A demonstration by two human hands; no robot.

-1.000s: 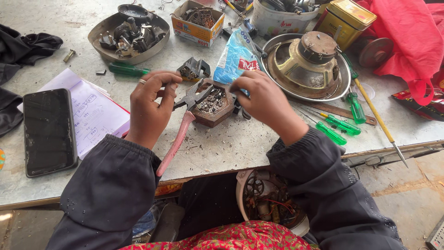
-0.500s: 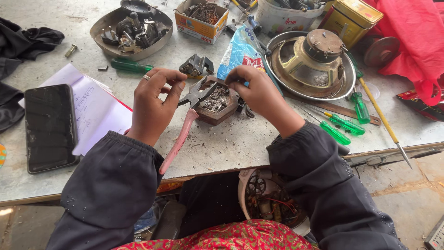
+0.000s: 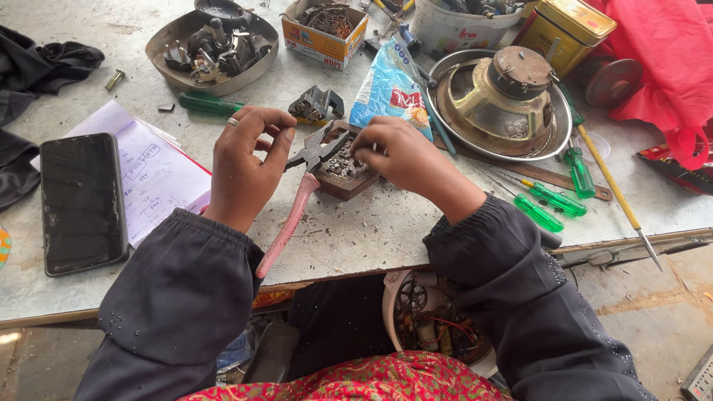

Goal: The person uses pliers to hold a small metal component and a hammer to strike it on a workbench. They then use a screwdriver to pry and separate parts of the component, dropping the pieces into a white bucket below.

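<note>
My left hand (image 3: 249,160) grips pink-handled pliers (image 3: 293,215), whose jaws point right over a small brown wooden tray (image 3: 343,182) of tiny metal bits. My right hand (image 3: 405,160) rests on that tray's far side, fingertips pinched close to the plier jaws; whatever they pinch is too small to see. A ring sits on a left finger. A small dark metal part (image 3: 316,104) lies just beyond the hands, next to a blue plastic packet (image 3: 390,89).
A black phone (image 3: 82,200) lies on a paper notepad (image 3: 160,174) at left. Behind are a metal bowl of parts (image 3: 212,41), a cardboard box (image 3: 324,30), a speaker in a metal dish (image 3: 501,100), green screwdrivers (image 3: 549,200), a yellow tin (image 3: 568,26) and red cloth (image 3: 672,59).
The view has shifted slightly. My hands stay over the wooden tray; the pliers' handle has swung a little and the left fingers have closed further around it.
</note>
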